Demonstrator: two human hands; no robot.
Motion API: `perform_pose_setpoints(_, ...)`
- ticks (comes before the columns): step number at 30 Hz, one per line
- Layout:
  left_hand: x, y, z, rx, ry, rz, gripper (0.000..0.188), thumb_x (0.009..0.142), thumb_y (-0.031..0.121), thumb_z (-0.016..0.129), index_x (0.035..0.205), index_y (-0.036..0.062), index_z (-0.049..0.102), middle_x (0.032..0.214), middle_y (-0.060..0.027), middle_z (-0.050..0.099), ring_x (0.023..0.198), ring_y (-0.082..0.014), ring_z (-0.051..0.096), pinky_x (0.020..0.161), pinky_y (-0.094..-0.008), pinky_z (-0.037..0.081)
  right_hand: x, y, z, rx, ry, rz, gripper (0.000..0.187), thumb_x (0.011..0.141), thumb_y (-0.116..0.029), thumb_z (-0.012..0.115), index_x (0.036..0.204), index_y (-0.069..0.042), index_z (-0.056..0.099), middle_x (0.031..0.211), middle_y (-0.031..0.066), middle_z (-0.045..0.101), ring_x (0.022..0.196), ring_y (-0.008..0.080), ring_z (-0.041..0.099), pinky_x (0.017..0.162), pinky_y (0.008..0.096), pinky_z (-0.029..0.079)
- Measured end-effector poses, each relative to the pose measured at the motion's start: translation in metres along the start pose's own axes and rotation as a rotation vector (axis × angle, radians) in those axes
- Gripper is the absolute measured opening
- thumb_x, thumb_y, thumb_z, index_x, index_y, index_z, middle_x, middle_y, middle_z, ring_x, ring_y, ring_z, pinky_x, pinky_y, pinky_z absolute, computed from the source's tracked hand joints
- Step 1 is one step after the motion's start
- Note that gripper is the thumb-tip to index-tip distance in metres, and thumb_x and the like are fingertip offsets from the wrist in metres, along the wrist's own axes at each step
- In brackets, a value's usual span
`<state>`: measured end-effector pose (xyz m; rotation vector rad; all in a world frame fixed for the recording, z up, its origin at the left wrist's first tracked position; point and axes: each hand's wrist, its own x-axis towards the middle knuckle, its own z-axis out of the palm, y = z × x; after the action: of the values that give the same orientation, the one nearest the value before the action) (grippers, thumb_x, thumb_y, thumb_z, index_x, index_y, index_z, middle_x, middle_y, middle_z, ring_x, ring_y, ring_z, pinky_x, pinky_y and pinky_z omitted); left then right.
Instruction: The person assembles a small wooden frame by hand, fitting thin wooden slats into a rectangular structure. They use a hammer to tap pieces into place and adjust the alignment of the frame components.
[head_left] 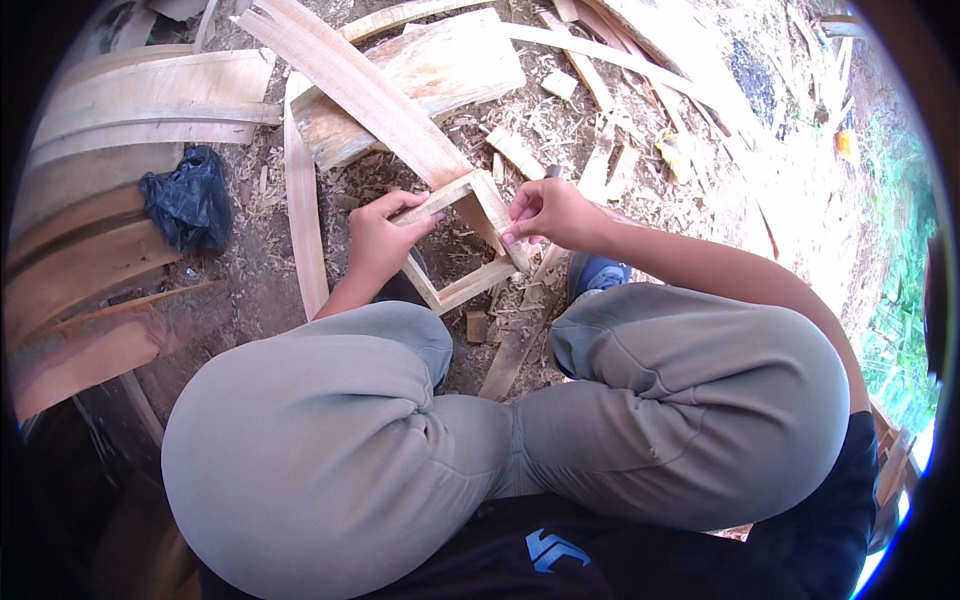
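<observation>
A small four-sided wooden frame [492, 208] is tilted in front of my knees, its upper corner by the end of a long plank [370, 90]. My left hand [382, 236] is closed round the frame's upper left bar, thumb on the near side and fingers over the far side. At the right bar, close to its lower end, my right hand [548, 214] has its fingertips pinched together against the wood. A short dark end [553, 172] sticks out above that hand; whatever lies between the fingers is too small to name.
Wood shavings and offcuts cover the ground. A thick wood slab [440, 75] lies beyond the frame. To the left are stacked boards [150, 85] and a black plastic bag [190, 200]. A small wood block [477, 326] sits between my feet, near my blue shoe [600, 272].
</observation>
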<state>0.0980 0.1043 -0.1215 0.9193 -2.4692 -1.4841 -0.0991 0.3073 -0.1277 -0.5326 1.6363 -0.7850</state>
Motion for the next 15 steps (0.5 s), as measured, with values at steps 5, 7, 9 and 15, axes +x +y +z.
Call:
perform_pose_setpoints(5, 0.016, 0.028, -0.019, -0.162, -0.092, -0.196, 0.026, 0.080, 0.014, 0.082, 0.101, 0.0006, 0.076, 0.074, -0.0047, 0.073, 0.058, -0.0053, 0.062, 0.054, -0.0224, 0.049, -0.005, -0.039, -0.022, 0.095, -0.077, -0.024, 0.031, 0.080, -0.013, 0.085, 0.097, -0.001, 0.063, 0.078, 0.0068, 0.071, 0.068, 0.0103, 0.067, 0.058, 0.0250, 0.055)
perform_pose_setpoints(7, 0.023, 0.049, -0.031, -0.183, -0.091, -0.247, 0.024, 0.082, 0.013, 0.081, 0.100, -0.0012, 0.075, 0.070, -0.0013, 0.069, 0.053, -0.0034, 0.056, 0.048, -0.0209, 0.045, -0.005, -0.054, -0.029, 0.130, -0.102, -0.045, 0.032, 0.080, -0.012, 0.085, 0.100, -0.002, 0.062, 0.078, 0.0067, 0.071, 0.068, 0.0105, 0.067, 0.059, 0.0245, 0.055)
perform_pose_setpoints(9, 0.032, 0.060, -0.037, -0.184, -0.087, -0.269, 0.024, 0.082, 0.013, 0.080, 0.101, -0.0012, 0.075, 0.070, -0.0013, 0.068, 0.053, -0.0034, 0.055, 0.048, -0.0205, 0.044, -0.003, -0.060, -0.035, 0.164, -0.087, -0.072, 0.032, 0.079, -0.011, 0.085, 0.099, -0.002, 0.062, 0.078, 0.0064, 0.071, 0.068, 0.0106, 0.067, 0.059, 0.0240, 0.054)
perform_pose_setpoints(15, 0.038, 0.057, -0.042, -0.120, 0.066, -0.081, 0.029, 0.081, 0.013, 0.081, 0.104, -0.0036, 0.074, 0.074, -0.0060, 0.072, 0.059, -0.0053, 0.060, 0.054, -0.0228, 0.048, -0.010, -0.077, -0.029, -0.058, 0.127, -0.261, 0.054, 0.082, -0.014, 0.083, 0.131, -0.009, 0.063, 0.086, 0.0016, 0.070, 0.074, 0.0059, 0.063, 0.068, 0.0251, 0.055)
